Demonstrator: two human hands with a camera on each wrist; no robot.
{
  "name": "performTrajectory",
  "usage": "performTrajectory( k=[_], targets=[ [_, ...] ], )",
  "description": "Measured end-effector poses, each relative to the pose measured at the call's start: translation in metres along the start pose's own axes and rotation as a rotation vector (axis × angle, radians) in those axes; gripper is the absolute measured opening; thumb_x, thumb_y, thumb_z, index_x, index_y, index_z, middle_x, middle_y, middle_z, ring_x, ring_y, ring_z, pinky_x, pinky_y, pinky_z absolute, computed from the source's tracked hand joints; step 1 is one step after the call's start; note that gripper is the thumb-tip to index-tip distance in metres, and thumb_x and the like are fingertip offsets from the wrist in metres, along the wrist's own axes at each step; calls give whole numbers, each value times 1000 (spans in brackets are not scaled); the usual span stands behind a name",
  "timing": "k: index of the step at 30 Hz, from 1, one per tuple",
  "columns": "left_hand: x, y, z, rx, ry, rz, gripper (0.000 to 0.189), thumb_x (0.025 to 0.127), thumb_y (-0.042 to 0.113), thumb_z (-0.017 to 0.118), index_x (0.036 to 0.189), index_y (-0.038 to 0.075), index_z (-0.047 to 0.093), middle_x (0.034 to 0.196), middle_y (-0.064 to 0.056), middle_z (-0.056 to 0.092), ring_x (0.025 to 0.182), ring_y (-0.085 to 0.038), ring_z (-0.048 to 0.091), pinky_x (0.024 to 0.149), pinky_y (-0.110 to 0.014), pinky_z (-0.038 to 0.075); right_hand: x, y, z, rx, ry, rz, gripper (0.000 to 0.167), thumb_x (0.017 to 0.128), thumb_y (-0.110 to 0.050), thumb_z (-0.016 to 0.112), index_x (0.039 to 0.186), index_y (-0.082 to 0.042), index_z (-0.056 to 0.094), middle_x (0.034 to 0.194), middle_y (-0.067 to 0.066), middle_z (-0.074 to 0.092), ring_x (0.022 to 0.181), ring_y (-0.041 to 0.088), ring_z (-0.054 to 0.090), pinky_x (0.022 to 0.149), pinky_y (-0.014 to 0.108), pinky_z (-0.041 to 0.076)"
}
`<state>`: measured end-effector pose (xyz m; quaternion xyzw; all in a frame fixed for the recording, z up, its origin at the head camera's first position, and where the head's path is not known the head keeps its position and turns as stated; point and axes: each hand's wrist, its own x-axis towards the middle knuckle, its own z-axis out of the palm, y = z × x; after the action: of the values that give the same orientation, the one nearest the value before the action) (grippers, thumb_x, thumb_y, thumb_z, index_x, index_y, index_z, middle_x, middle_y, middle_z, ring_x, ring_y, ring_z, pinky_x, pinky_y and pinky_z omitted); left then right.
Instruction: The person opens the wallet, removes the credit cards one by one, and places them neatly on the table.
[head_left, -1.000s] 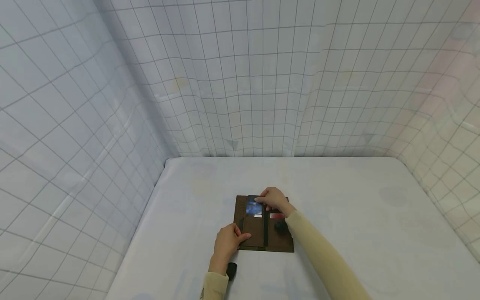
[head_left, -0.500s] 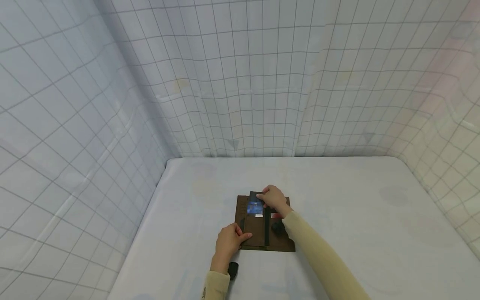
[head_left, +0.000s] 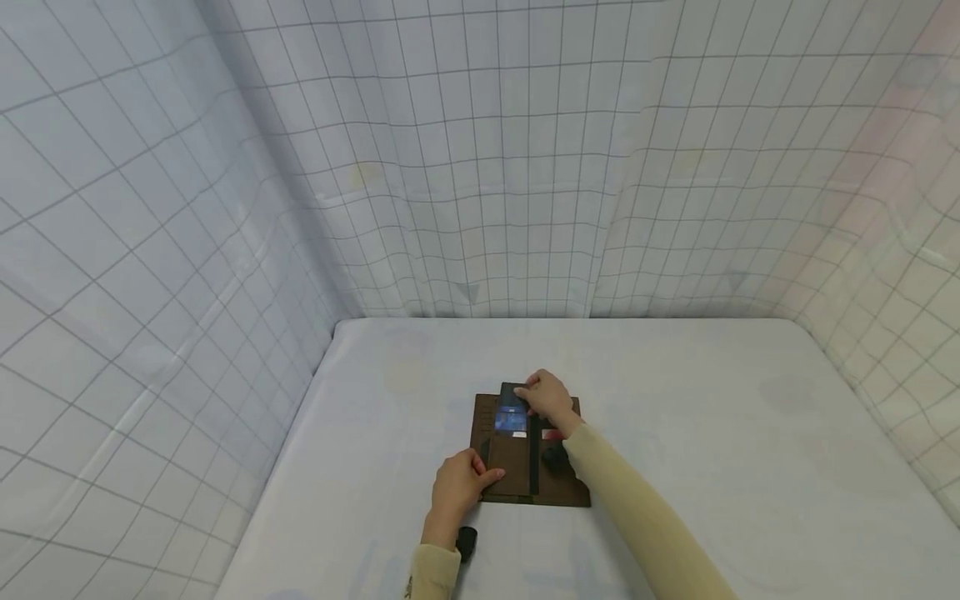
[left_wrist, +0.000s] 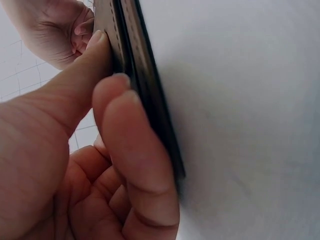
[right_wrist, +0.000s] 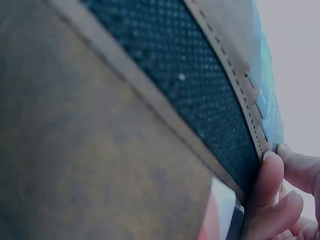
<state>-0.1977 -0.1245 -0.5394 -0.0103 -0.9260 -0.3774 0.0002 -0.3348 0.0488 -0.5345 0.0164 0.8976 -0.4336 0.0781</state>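
Observation:
A brown leather wallet (head_left: 510, 462) lies spread flat on the white table, a dark band (head_left: 534, 458) down its middle. My left hand (head_left: 456, 483) pinches its lower left edge; in the left wrist view the thumb presses the stitched leather (left_wrist: 107, 20) while the fingers sit at the edge. At the top, my right hand (head_left: 550, 396) pinches the corner of a dark card (head_left: 512, 393), which sticks up past the wallet's far edge. Below that card are a blue card (head_left: 510, 421) and a white strip. A red-and-white card (head_left: 552, 434) shows in the right half, partly hidden by my wrist.
White table (head_left: 675, 417) surrounds the wallet. White grid-patterned curtains (head_left: 525, 167) rise at the back and both sides. A black wrist camera (head_left: 466, 543) sits at my left wrist, another (head_left: 555, 455) at my right.
My right hand has moved slightly away from me, and the dark card has slid up with it, showing more above the wallet. The left hand keeps its hold in the same place.

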Motion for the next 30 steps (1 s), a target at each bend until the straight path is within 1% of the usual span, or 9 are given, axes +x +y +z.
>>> performTrajectory(
  k=[4, 7, 13, 19, 24, 30],
  targets=[
    [0, 0, 0, 1, -1, -8, 37, 78, 32, 78, 67, 10, 50, 54, 3, 44, 47, -11, 39, 44, -27, 33, 1, 0, 1, 14, 40, -9, 31, 89, -28, 67, 106, -4, 57, 76, 3, 62, 48, 15, 57, 45, 28, 41],
    [1, 0, 1, 4, 1, -9, 37, 78, 33, 78, 67, 11, 50, 54, 4, 44, 47, -10, 39, 44, -26, 33, 1, 1, 1, 49, 67, -18, 29, 89, -27, 68, 104, -4, 57, 76, 4, 61, 48, 15, 57, 45, 29, 42],
    [1, -1, 1, 8, 11, 6, 38, 77, 32, 79, 67, 10, 50, 55, 3, 44, 47, -11, 39, 45, -27, 33, 1, 0, 1, 132, 78, -5, 27, 89, -24, 68, 103, -5, 56, 80, 5, 62, 51, 16, 58, 45, 31, 43],
    [0, -2, 2, 10, 9, 0, 38, 77, 32, 79, 67, 10, 50, 55, 3, 45, 48, -11, 40, 45, -27, 33, 2, 3, 4, 181, 97, 19, 26, 89, -24, 68, 104, -6, 56, 87, 7, 62, 51, 16, 57, 45, 30, 43],
    [0, -1, 1, 9, 6, -2, 38, 77, 32, 79, 67, 10, 50, 56, 3, 45, 49, -12, 40, 45, -28, 34, 3, 5, 6, 195, 128, 17, 27, 90, -24, 67, 106, -6, 55, 89, 8, 61, 51, 16, 58, 44, 30, 43],
    [0, -1, 0, 9, 7, -14, 37, 77, 32, 79, 67, 10, 50, 55, 3, 45, 48, -12, 41, 45, -28, 34, 5, 4, 8, 156, 155, 33, 28, 91, -28, 65, 108, -8, 54, 93, 8, 63, 52, 15, 59, 44, 30, 42]
  ],
)
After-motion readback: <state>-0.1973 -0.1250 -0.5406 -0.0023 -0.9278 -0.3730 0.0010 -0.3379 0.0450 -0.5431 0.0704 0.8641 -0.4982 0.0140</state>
